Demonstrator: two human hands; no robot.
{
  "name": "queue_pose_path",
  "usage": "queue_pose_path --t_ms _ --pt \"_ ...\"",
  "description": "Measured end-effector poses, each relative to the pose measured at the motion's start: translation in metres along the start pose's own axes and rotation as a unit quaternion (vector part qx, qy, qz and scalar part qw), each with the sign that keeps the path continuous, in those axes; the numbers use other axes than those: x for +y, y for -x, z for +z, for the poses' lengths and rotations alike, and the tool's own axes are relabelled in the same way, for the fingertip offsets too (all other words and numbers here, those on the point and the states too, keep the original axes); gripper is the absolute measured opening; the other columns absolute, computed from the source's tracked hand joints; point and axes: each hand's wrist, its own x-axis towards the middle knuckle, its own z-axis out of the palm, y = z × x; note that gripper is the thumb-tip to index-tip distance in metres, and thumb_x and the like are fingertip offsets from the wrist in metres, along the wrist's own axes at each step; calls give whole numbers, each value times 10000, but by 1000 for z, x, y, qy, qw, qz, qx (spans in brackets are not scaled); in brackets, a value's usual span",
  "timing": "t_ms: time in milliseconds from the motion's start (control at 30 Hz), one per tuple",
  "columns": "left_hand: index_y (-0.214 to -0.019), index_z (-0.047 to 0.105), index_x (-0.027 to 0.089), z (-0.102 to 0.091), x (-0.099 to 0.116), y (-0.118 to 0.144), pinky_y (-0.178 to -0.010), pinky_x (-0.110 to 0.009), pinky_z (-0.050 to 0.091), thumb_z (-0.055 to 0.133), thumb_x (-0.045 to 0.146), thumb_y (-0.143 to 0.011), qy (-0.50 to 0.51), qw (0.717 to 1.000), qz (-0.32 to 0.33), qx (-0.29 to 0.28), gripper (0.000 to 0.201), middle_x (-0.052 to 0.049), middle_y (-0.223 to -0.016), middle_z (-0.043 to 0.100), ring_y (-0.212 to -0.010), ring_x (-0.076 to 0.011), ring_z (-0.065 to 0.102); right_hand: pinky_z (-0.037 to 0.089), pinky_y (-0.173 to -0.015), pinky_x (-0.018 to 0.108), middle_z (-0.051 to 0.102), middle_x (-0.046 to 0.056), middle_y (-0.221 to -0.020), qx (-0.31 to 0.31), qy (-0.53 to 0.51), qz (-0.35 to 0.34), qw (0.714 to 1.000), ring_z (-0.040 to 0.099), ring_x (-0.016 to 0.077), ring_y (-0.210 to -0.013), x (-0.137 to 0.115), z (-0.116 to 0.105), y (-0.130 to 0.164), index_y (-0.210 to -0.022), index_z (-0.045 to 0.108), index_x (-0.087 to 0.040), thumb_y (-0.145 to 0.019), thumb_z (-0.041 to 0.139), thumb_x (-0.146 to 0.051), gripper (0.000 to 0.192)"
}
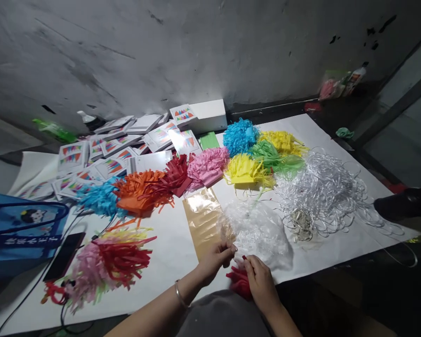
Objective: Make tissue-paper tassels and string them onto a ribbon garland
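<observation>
Close to the front table edge, my right hand (263,283) pinches a red paper tassel (239,282), whose fringe hangs down toward my lap. Just left of it, the fingers of my left hand (215,263) are pressed together; what they hold, if anything, is too small to name. A bulging clear plastic bag (261,234) of white shreds lies right behind both hands. Past my left hand, a sheet of brown material under shiny plastic (201,220) rests flat. A heap of white string (319,192) spreads to the right of the bag.
Fringed bundles in orange (140,194), pink (206,166), yellow (247,171) and blue (240,135) line the table's middle. Printed packets (114,145) pile at the back left. Pink and red tassels (115,260), a phone (65,255) and a blue bag (21,234) sit left.
</observation>
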Motion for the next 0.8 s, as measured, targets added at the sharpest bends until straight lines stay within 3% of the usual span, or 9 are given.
queue_pose_path --t_ms 67,167,367,567,700,800 --pt "-682 532 159 0 9 18 -475 -204 266 680 489 -762 129 991 -28 -4 370 75 -528 399 -463 -64 315 421 -683 267 624 16 -760 -13 6 -28 1000 591 178 -747 -17 2 -8 -792 532 -238 -996 328 -290 294" --pt "-676 576 144 -4 15 38 -479 -207 248 732 498 -719 188 982 -28 21 389 75 -505 401 -462 -60 307 408 -688 276 618 15 -742 -29 29 -64 997 576 183 -740 -38 9 -14 -777 535 -236 -985 349 -260 280" --pt "-736 626 129 -21 9 60 -506 -213 287 726 530 -730 150 986 29 66 413 36 -572 512 -511 -76 371 397 -682 272 623 8 -727 -77 36 -81 993 576 168 -722 -63 19 -13 -767 550 -226 -979 364 -244 282" --pt "-788 647 124 -43 9 83 -599 -230 379 696 510 -778 109 991 74 21 389 -6 -675 598 -610 -107 480 412 -685 254 631 5 -761 -189 5 -59 980 592 158 -751 -84 21 -14 -777 569 -217 -984 388 -287 283" --pt "-785 656 131 -54 11 95 -645 -249 415 667 487 -808 48 990 110 69 357 -32 -724 636 -678 -141 538 444 -778 258 666 33 -929 -166 -30 -55 984 612 172 -878 -87 30 -8 -965 611 -222 -969 437 -313 197" --pt "-817 683 133 -59 11 101 -653 -254 433 650 444 -825 10 989 125 79 313 -52 -751 670 -693 -155 567 447 -744 257 661 28 -861 -155 -15 -78 985 612 172 -828 -86 37 -3 -906 621 -223 -977 409 -295 235"
